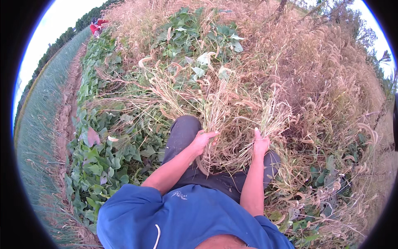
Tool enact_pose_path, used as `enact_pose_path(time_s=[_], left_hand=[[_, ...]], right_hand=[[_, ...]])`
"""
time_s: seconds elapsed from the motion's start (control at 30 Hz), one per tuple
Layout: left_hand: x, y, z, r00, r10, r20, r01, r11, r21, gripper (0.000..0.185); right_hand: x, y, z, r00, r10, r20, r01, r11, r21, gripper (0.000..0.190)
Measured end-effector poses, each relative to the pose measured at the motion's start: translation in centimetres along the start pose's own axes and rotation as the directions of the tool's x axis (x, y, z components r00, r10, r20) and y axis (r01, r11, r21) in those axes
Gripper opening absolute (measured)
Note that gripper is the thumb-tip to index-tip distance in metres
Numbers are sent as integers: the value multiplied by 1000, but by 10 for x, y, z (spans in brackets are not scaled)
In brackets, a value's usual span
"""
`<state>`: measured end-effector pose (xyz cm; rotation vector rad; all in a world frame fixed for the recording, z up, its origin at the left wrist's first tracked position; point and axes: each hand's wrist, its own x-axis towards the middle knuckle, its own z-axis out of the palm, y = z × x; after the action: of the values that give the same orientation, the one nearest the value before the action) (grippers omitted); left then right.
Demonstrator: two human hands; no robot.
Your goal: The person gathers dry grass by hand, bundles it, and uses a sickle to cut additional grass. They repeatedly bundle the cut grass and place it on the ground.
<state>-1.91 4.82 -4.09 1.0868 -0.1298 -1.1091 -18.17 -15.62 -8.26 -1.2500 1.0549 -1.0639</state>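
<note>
My left hand [202, 142] grips a bunch of dry foxtail grass [216, 113] by its stalks, just inside my left knee [186, 126]. Near the right knee, my right hand [261, 143] is closed around another bunch of dry stalks [273, 116], thumb pointing up along them. Between the two hands lies a tangle of loose straw-coloured grass [233, 152], spread across my lap and between my thighs. The stalk ends fan outward away from me. Some of my fingers are hidden by the grass.
Broad-leaved green vines [105, 165] run along my left, beside a bare soil strip [70, 105] and a green crop field [43, 124]. Dense dry foxtail grass [323, 71] stands ahead and right. More vine leaves [186, 34] show ahead. A person in red [96, 27] is far off at upper left.
</note>
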Motion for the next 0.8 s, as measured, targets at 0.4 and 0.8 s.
enact_pose_path(time_s=[0.4, 0.8], left_hand=[[29, -26, -15, 998, -56, -23, 58, 994, 91, 22], [55, -49, -15, 995, -92, 39, 81, 975, 209, 16]], right_hand=[[-35, -1, 36, 919, 166, 358, -206, 975, 78, 21], [-34, 9, 67, 798, 370, 475, -336, 928, -160, 31]])
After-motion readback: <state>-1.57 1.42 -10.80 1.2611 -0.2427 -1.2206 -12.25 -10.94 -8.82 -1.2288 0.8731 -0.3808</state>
